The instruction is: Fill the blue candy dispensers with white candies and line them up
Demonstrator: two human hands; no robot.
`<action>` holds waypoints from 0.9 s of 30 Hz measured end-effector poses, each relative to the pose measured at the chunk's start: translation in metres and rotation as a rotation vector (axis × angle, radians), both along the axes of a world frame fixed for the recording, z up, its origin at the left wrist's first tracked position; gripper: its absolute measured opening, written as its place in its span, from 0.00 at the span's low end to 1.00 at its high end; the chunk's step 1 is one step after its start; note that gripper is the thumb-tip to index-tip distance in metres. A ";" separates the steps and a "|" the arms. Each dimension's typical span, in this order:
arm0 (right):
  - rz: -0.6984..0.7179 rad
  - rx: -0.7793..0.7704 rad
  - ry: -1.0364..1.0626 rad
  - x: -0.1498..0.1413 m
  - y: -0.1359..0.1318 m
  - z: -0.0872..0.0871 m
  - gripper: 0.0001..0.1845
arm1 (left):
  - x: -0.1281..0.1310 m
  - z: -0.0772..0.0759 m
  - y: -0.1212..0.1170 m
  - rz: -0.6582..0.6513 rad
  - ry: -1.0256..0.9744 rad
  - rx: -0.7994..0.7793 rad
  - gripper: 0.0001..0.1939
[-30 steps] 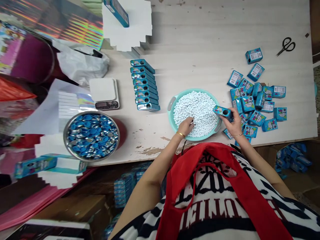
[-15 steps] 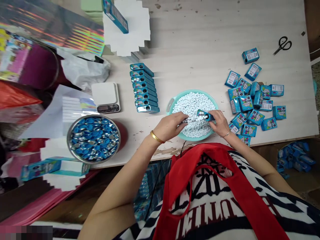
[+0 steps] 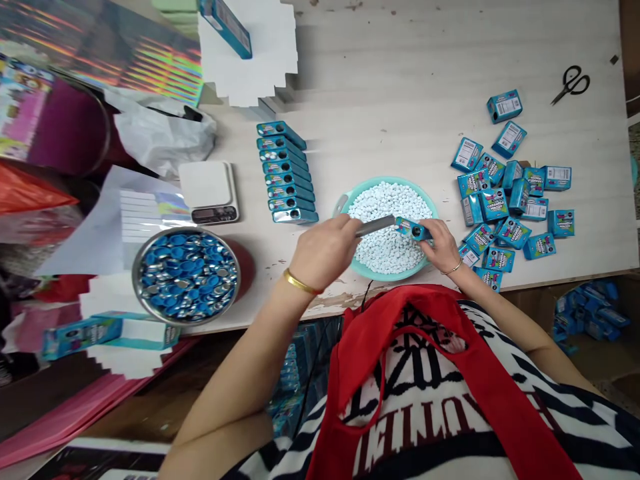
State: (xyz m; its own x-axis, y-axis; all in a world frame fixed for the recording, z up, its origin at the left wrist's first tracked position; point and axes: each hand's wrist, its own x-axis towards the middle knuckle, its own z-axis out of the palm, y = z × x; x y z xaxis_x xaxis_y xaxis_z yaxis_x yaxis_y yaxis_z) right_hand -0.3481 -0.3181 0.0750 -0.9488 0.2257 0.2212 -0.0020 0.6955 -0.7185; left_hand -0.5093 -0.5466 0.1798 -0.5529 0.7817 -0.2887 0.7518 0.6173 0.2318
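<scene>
My left hand (image 3: 327, 250) is closed around a narrow grey metal scoop (image 3: 376, 225), whose far end reaches the edge of a small blue candy box (image 3: 406, 227). My right hand (image 3: 440, 245) grips that box over the basin, with the dark round hole in its face turned up. Below both, a mint-green basin (image 3: 429, 195) is filled with small white candies (image 3: 390, 200). Left of the basin, a row of similar blue boxes (image 3: 287, 179) stands with holes upward; white candies show in at least one.
Many blue boxes (image 3: 495, 203) lie heaped at right, with black scissors (image 3: 571, 85) beyond. On the left are a white scale (image 3: 207, 183), a metal bowl of blue-and-silver caps (image 3: 187, 277) and a white plastic bag (image 3: 160, 130). An open carton of boxes (image 3: 590, 313) sits below the right edge.
The scoop has risen out of the candies to the box's hole, tipped candies there, and now shows no candies. The box has moved left over the basin.
</scene>
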 end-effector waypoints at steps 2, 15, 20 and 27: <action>-0.070 -0.033 -0.015 0.005 0.007 0.002 0.20 | -0.008 -0.041 -0.018 0.075 -0.024 -0.062 0.09; -0.296 -0.053 -0.007 0.024 0.035 0.016 0.18 | 0.034 -0.197 0.031 0.194 -0.344 0.154 0.13; -0.257 0.019 0.018 0.023 0.034 0.009 0.18 | 0.024 -0.169 0.001 0.142 -0.455 0.361 0.15; -0.075 0.091 -0.024 0.012 0.021 0.006 0.20 | 0.006 -0.074 -0.009 -0.043 -0.391 0.447 0.16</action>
